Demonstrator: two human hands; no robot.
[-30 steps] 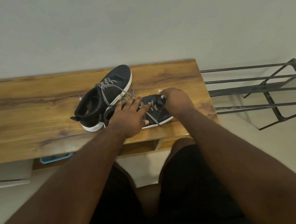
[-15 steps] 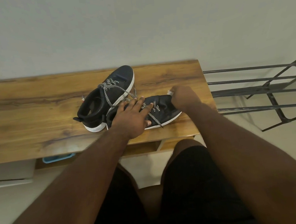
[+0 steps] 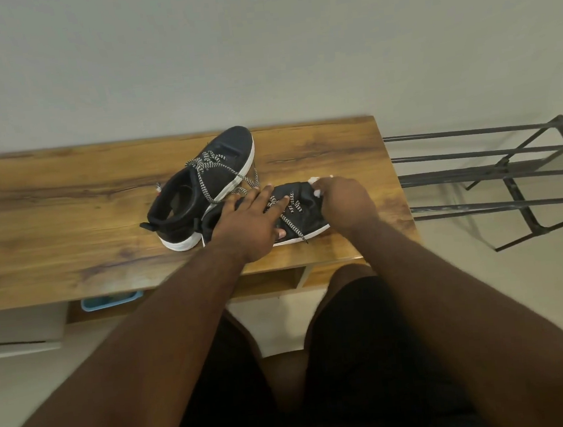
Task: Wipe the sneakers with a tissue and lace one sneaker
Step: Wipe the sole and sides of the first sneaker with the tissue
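Two black sneakers (image 3: pixel 208 182) on wooden table (image 3: pixel 50 218), left hand (image 3: pixel 251 221) flat on near sneaker (image 3: pixel 302 211), right hand (image 3: pixel 344 200) fingers clutching tissue (image 3: pixel 314 179)

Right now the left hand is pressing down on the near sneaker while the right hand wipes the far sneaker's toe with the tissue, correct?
Not quite. In the head view the right hand holds the tissue at the toe of the near sneaker, the same one the left hand presses down. The far sneaker lies untouched on the table.
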